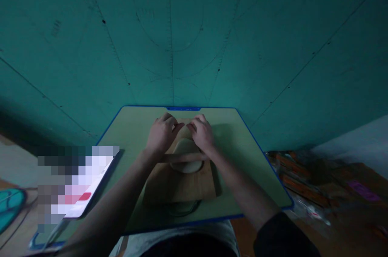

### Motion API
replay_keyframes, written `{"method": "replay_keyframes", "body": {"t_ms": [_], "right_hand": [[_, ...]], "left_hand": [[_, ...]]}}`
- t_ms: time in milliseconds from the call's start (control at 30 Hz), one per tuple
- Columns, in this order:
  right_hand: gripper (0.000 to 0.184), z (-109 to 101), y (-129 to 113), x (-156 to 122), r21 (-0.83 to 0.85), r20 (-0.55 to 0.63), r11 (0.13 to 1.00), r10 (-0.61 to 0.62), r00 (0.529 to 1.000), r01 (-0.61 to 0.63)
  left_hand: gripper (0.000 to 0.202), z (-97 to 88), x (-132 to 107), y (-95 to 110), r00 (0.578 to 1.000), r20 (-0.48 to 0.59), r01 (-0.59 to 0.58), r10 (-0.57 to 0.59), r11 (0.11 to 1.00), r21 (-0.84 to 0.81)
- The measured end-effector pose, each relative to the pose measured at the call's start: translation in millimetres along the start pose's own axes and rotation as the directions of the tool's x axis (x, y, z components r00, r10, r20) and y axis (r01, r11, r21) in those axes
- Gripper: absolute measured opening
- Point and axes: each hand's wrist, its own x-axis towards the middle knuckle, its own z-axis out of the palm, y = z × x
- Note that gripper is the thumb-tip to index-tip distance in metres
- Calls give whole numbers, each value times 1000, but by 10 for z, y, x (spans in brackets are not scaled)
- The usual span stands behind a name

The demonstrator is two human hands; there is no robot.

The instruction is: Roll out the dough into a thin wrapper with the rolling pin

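My left hand [162, 133] and my right hand [201, 131] hover close together over the far part of a wooden cutting board [182, 188]. Thumb and fingers of each are pinched, the tips almost meeting; whatever is between them, if anything, is too small and dim to make out. Just nearer to me, a flattened oval of pale dough [188, 167] lies on the board. Across the dough rests a wooden rolling pin [183, 158], its ends partly covered by my wrists. Neither hand grips the pin.
The board lies on a pale, blue-edged table [242, 144] against a green wall [188, 63]. On the left stands a lit screen [91, 188], partly pixelated, with a cable. Plastic-wrapped items [303, 180] lie low on the right.
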Motion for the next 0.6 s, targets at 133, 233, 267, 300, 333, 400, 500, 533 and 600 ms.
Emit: {"method": "replay_keyframes", "body": {"t_ms": [133,233,267,300,333,400,500,533,600], "right_hand": [[14,-50,-85,-26,13,11,1000,17,1000,-17],[19,-180,-170,0,104,-44,995,11,999,-6],[23,-254,-194,-1,147,-79,989,15,997,-3],[26,-345,-212,-16,200,-110,980,29,993,-6],[29,-447,-222,-49,265,-126,964,59,990,-24],[36,-666,-218,-179,418,-71,901,160,985,-116],[47,-933,-167,-489,553,234,739,308,922,-386],[48,-983,-149,-595,546,318,697,342,884,-465],[45,-1018,-125,-765,492,432,639,411,803,-592]], "left_hand": [[32,-316,-326,-36,1000,24,-7,7,1000,9],[33,-517,-569,-41,996,77,50,-48,999,-19],[33,-570,-632,-38,993,89,87,-84,996,-34],[34,-612,-683,-35,987,110,127,-121,991,-51],[35,-644,-721,-33,977,144,168,-157,983,-72],[37,-671,-764,-33,944,254,249,-209,959,-137],[39,-632,-760,-45,872,434,362,-224,894,-266],[40,-605,-745,-49,859,460,382,-223,879,-286],[40,-543,-700,-57,866,446,377,-227,883,-281]]}}
